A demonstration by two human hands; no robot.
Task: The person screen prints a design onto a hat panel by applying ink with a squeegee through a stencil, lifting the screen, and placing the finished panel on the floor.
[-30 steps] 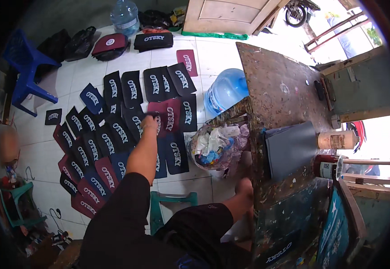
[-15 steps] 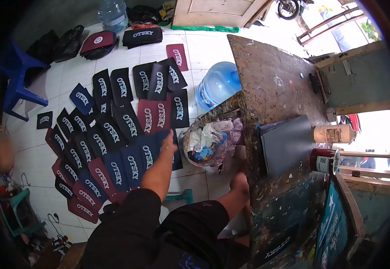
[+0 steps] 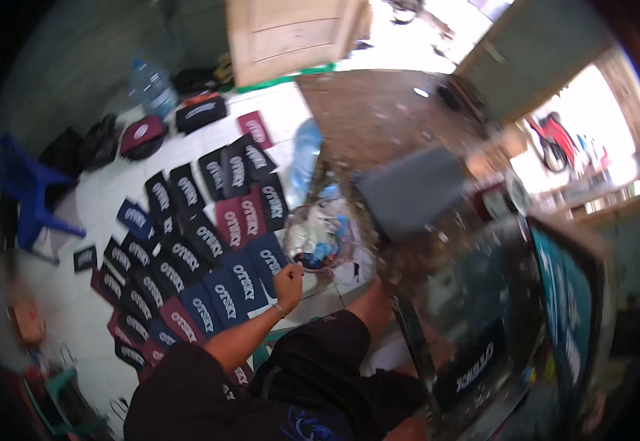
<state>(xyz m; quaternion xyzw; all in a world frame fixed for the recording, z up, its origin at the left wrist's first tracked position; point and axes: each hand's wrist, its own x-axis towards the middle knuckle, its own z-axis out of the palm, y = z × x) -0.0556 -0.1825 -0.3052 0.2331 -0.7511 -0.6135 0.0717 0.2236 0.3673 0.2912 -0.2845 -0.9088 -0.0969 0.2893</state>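
My left hand (image 3: 288,285) is curled into a loose fist, with nothing showing out of it. It hovers at the right edge of a navy fabric piece (image 3: 267,257) with white lettering. That piece lies at the right end of a row of navy pieces (image 3: 224,300). Black pieces (image 3: 181,259) and maroon pieces (image 3: 231,224), lettered alike, overlap in rows across the floor. A clear bag of crumpled scraps (image 3: 320,235) stands just beyond my hand. My right hand cannot be made out.
A paint-stained worktable (image 3: 364,95) on the right bears a grey stack of sheets (image 3: 412,191) and a paint can (image 3: 498,200). One black lettered piece (image 3: 470,365) lies near its front. A teal framed screen (image 3: 566,294) leans at right. Left stands a blue plastic chair (image 3: 29,187).
My left hand has drawn back toward me, off the navy piece, and its fingers have curled in. The whole view has turned and shifted, with some blur.
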